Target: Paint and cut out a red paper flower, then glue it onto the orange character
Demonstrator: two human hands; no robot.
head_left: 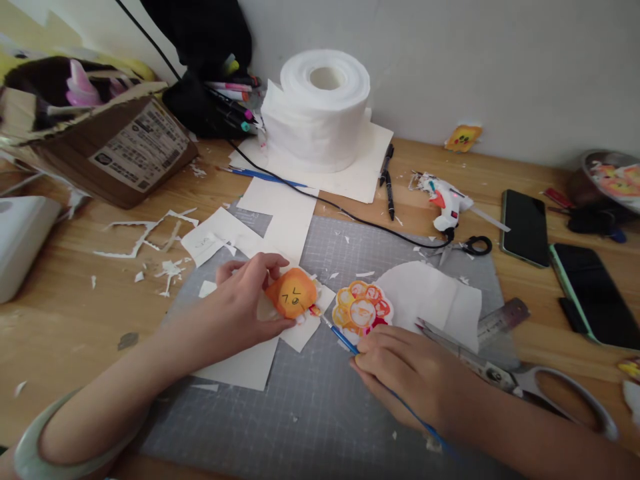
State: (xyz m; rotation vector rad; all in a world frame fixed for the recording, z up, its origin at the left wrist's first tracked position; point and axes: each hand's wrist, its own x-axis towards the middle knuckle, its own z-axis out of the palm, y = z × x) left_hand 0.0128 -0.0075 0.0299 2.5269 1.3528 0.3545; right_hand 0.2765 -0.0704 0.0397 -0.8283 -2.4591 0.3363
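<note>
Between the thumb and fingers of my left hand (253, 293) is an orange paper craft piece (295, 293) with a drawn face of squinting eyes and a small mouth. My right hand (405, 367) grips a blue paintbrush (349, 344), its tip close to the lower right edge of the orange piece, beside a small red and yellow bit. Whether the tip touches cannot be made out. A flower-shaped paper cutout (363, 310) in orange, yellow and red lies just beyond my right hand. Under both hands is a grey cutting mat (320, 427) with white paper pieces (240, 367).
Large scissors (500, 377) and a metal ruler (503, 319) lie right of my right hand. Farther back are a white glue gun (445, 203), a tissue roll (325, 110) and a black cable (345, 212). Phones (525, 227) lie at right; a cardboard box (135, 153) stands at left.
</note>
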